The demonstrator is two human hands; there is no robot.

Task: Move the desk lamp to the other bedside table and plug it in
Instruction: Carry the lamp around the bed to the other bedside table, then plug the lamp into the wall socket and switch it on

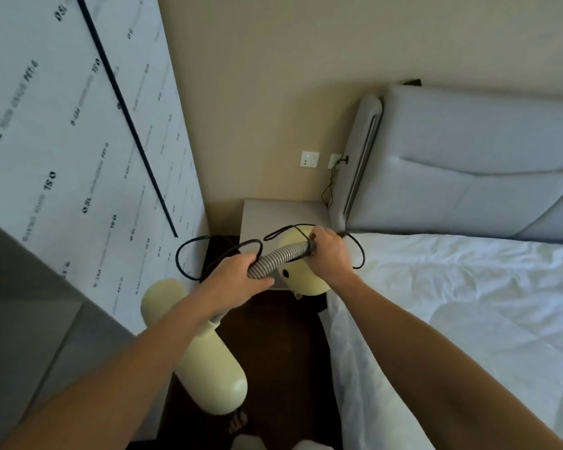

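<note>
I hold a cream desk lamp in the air in front of me. Its long rounded head (pixel 208 362) hangs low at the left. Its round base (pixel 303 274) hovers over the near edge of the grey bedside table (pixel 267 212). My left hand (pixel 238 277) grips the ribbed metal gooseneck (pixel 277 258). My right hand (pixel 330 251) holds the gooseneck's far end together with loops of the black cord (pixel 189 254), which dangle on both sides. A white wall socket (pixel 310 159) sits above the table.
A bed with white sheets (pixel 468 303) and a grey padded headboard (pixel 468 164) fills the right. A second wall plate (pixel 335 161) has a thin black cable plugged in. A film-wrapped white panel (pixel 78 141) leans at the left. Dark floor (pixel 273 352) lies between them.
</note>
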